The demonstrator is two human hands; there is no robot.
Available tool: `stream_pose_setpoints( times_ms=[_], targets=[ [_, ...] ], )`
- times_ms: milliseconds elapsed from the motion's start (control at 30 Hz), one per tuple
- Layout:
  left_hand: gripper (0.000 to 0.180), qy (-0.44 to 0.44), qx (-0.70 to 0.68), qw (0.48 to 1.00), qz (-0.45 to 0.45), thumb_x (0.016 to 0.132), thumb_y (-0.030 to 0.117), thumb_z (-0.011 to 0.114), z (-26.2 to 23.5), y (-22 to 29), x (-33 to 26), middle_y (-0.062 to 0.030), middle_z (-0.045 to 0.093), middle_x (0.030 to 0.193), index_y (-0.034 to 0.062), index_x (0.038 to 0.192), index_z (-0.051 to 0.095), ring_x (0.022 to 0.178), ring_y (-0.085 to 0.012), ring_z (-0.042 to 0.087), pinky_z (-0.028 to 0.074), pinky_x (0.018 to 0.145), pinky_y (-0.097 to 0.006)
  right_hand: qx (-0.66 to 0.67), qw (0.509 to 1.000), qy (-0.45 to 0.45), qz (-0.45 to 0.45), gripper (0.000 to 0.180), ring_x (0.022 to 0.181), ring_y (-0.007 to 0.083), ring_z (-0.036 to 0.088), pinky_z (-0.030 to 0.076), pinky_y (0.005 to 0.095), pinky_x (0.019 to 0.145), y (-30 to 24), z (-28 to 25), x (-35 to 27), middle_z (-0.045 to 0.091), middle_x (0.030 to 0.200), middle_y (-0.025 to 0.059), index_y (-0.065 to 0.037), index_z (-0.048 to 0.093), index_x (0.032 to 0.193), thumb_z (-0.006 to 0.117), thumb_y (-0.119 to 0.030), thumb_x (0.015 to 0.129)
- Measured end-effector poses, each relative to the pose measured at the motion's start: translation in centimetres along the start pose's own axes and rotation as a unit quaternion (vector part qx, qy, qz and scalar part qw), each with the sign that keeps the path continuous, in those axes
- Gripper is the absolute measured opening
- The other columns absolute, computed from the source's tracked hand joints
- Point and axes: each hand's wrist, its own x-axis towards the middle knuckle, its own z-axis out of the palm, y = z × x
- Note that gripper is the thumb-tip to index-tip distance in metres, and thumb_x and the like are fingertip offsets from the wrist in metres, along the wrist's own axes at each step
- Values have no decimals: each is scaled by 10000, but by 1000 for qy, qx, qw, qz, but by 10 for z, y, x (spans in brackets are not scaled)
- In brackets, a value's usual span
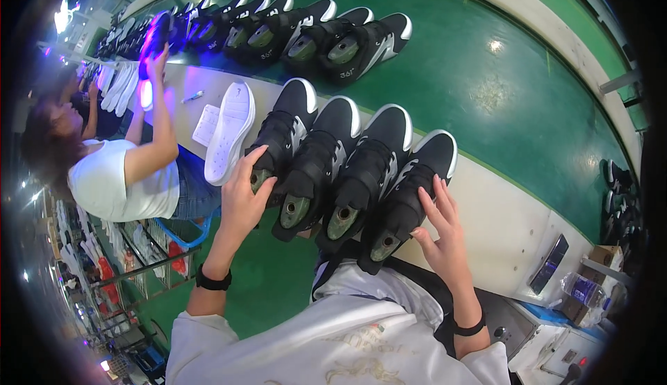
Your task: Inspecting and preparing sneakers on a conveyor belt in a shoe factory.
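Note:
Several black shoes with white soles stand side by side in front of me, toes pointing away. Wooden-green lasts show in their heel openings. At the row's left end my left hand (244, 194) touches the leftmost shoe (281, 131), thumb and fingers apart near its heel. Spread fingers of my right hand (441, 229) rest against the outer side of the rightmost shoe (410, 201). Between them, the inner shoes (321, 156) stand close together. Left of the row lies a loose white sole (231, 134), flat on the pale worktop (490, 208).
Beyond the worktop, a green conveyor belt (458, 72) carries another line of black shoes (368, 48). To the left, a person in white (125, 177) holds up a shoe under violet light. A phone (549, 263) and a plastic bottle (585, 289) are at the right.

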Motion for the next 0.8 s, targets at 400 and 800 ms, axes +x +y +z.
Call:
stream_pose_setpoints(
  times_ms=[400,800],
  targets=[
    [697,-61,22,997,42,843,37,669,-9,-3,3,-249,497,1390,51,1472,369,1275,-415,500,413,1046,-424,24,994,100,48,629,1408,381,355,335,436,1122,28,8,-18,331,1551,200,-22,435,1455,686,-194,905],
    [470,-38,155,940,301,802,32,727,-32,28,27,-183,494,1439,94,1261,649,1341,-367,466,388,1091,-474,-190,968,163,-23,554,1321,378,455,408,440,1067,69,24,-36,517,1406,184,32,513,1366,709,-126,873]
  ],
)
